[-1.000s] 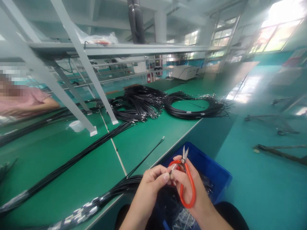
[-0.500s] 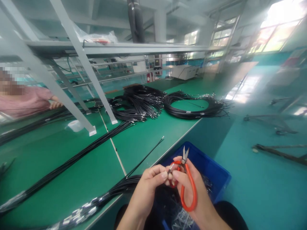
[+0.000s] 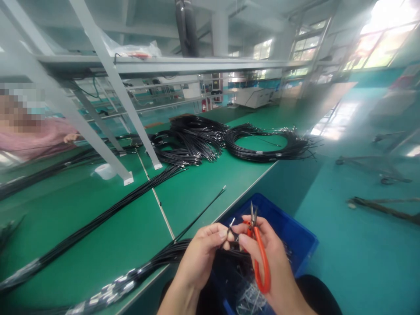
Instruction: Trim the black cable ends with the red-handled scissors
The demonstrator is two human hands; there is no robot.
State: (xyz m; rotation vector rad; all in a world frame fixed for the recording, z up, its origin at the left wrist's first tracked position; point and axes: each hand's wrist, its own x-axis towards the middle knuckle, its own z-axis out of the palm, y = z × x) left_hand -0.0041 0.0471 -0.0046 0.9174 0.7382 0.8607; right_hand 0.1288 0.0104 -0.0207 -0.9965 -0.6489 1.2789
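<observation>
Both hands meet above the blue bin [image 3: 288,227]: left hand [image 3: 200,258] pinching a cable end [image 3: 231,223], right hand [image 3: 265,258] clamped on orange snips [image 3: 260,258].

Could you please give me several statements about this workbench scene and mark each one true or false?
1. The right hand holds orange-handled thread snips. True.
2. The left hand lies flat on the green table. False: it pinches a thin black cable end.
3. A blue plastic bin sits below the hands. True.
4. The coiled black cable bundle lies in the bin. False: it lies on the table.
</observation>
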